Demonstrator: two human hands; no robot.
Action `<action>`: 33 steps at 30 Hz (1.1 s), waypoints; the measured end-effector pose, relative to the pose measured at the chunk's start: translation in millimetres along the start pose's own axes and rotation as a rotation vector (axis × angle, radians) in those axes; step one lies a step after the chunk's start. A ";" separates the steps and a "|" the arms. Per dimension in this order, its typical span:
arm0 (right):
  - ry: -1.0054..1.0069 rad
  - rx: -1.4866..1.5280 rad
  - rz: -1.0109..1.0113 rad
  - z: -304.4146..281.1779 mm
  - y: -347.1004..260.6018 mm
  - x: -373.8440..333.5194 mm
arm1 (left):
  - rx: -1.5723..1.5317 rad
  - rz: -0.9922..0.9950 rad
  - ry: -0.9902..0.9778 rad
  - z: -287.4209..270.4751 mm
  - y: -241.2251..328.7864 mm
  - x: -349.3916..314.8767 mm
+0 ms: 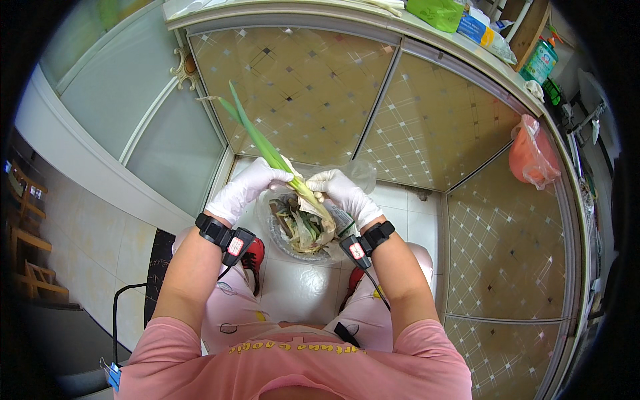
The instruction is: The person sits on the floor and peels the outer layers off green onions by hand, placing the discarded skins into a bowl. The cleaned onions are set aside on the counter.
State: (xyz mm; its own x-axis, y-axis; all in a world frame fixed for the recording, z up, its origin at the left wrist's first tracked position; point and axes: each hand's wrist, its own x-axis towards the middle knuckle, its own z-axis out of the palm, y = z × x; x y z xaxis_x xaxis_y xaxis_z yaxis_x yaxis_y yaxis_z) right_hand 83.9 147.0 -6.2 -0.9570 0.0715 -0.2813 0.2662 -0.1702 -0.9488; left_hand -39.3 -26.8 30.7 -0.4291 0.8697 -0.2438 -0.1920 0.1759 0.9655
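Note:
A long green onion [260, 141] slants across the middle, its green leaves pointing up and to the left, its pale lower end over the bin. My left hand [252, 188], in a thin white glove, is closed round the stalk. Just to the right, my right hand [345, 196], gloved the same way, pinches the stalk lower down, where loose, dry outer skin hangs. Beneath both hands stands a bin lined with a clear plastic bag [362, 175], holding wilted leaves and peelings [303, 227]. The onion's root end cannot be told apart from the scraps.
Patterned cabinet doors [293, 87] stand ahead and to the right, under a counter [333, 15] bearing packets and a green bottle [540, 61]. A red plastic bag [533, 157] hangs at the right. A frosted sliding door [177, 143] is at the left. My red shoes [253, 260] flank the bin.

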 end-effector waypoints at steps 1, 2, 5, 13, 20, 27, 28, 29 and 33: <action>0.022 -0.013 0.018 0.7 -0.3 0.6 | -0.011 0.007 -0.011 0.3 0.0 -0.4; 0.038 -0.035 0.055 1.7 -0.6 0.5 | -0.018 0.025 -0.029 0.7 0.3 -0.9; 0.115 -0.173 0.056 3.4 -3.9 -2.3 | -0.004 0.008 -0.060 1.5 2.9 -2.2; 0.155 -0.318 0.185 4.3 -6.9 -3.1 | 0.121 0.015 -0.078 6.6 3.2 -3.7; 0.183 -0.388 0.225 -6.1 9.9 5.3 | 0.187 0.026 -0.012 12.1 -0.1 -2.4; 0.337 -0.918 0.249 -30.6 71.1 33.1 | 0.053 0.044 0.092 -1.8 10.7 -10.8; 0.339 -0.969 0.269 -35.2 76.7 35.6 | 0.064 0.026 0.106 -3.7 10.6 -11.7; 0.339 -1.021 0.291 -38.9 81.8 36.5 | 0.072 0.009 0.115 -4.6 9.3 -12.6; 0.350 -1.208 0.376 -41.6 96.0 28.2 | 0.026 0.025 0.134 -8.2 5.2 -11.4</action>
State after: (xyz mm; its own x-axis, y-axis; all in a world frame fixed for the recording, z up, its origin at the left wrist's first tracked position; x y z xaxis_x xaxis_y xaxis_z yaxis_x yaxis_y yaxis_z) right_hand 87.2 173.5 -111.1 -0.7701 0.4939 -0.4037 0.6185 0.7331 -0.2829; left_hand -42.6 -39.6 37.8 -0.5480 0.8047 -0.2283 -0.1576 0.1687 0.9730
